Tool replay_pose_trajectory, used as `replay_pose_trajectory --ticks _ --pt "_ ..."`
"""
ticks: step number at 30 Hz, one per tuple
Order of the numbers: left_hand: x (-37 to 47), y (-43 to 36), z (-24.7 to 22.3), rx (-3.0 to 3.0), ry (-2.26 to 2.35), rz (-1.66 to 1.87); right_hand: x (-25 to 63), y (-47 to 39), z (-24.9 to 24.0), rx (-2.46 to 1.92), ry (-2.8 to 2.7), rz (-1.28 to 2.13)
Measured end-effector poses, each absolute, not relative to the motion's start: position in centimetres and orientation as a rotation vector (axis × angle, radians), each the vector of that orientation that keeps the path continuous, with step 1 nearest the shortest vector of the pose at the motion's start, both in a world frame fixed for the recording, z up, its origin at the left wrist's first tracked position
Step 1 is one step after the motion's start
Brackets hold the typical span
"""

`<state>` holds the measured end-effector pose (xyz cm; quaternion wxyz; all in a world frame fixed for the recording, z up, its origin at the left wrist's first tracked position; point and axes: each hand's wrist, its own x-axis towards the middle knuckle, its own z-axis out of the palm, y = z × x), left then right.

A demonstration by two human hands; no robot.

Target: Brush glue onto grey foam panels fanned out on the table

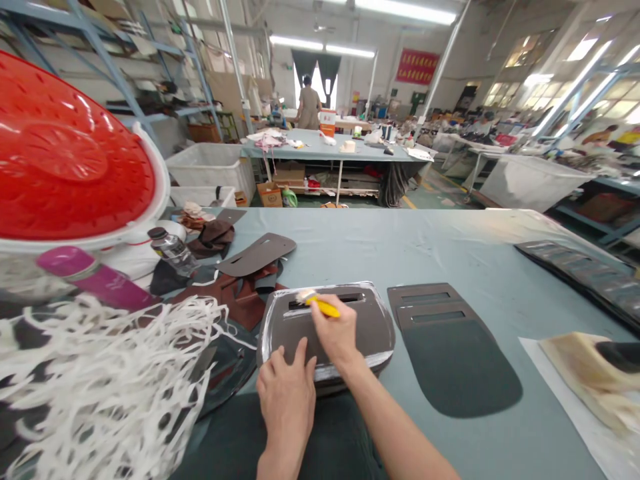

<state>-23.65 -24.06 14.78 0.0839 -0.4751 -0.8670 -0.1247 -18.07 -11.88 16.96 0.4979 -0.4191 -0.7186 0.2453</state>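
A dark grey-brown panel with rounded corners [350,333] lies on top of a stack at the table's near edge. A wet whitish coat runs along its edges, and a slot crosses its far part. My right hand [336,328] grips a yellow-handled brush [327,307], its pale bristles at the left end of the slot. My left hand [287,387] rests on the panel's near left part with fingers spread. To the right lie similar slotted panels [463,363], overlapping, one dark green and one grey-brown.
White strips [115,393] heap at left, near a purple bottle [100,277], a clear bottle [175,252] and a red basket [75,153]. Brown scraps [240,297] lie behind the stack. A cream-coloured container [585,367] stands at right, near more dark pieces [580,273]. A person [309,107] stands far back.
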Motion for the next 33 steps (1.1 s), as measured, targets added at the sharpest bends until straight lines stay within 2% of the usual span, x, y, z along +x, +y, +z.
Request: replay_pose_trajectory --ticks 4,9,13,19,25,30,33 --pt "-23.9 -24.3 14.7 -1.430 -2.599 -0.371 -18.9 -10.8 16.0 -1.047 -1.818 0.584" --pt "-23.7 -24.0 14.7 -1.367 -2.599 -0.388 -8.6 -7.8 16.0 -1.355 -1.548 0.268" --pt "-22.5 -22.0 15.4 -1.380 -2.675 -0.539 -4.4 -7.9 15.3 -1.416 -1.498 0.336" --pt "-18.4 -15.7 15.8 -1.792 -2.728 -1.539 -3.7 -10.2 14.4 -1.425 -1.556 0.508" --pt "-16.1 -10.9 15.6 -1.604 -2.875 -2.094 -4.3 -12.3 16.2 -1.153 -1.507 0.754" --pt "-15.7 -12.3 18.1 -1.505 -2.867 -2.344 -4.0 -11.6 14.9 -1.131 -1.362 0.999" --pt "-14.1 -15.4 22.0 -1.574 -2.670 -2.937 -2.8 -10.5 14.4 -1.067 -1.292 1.216"
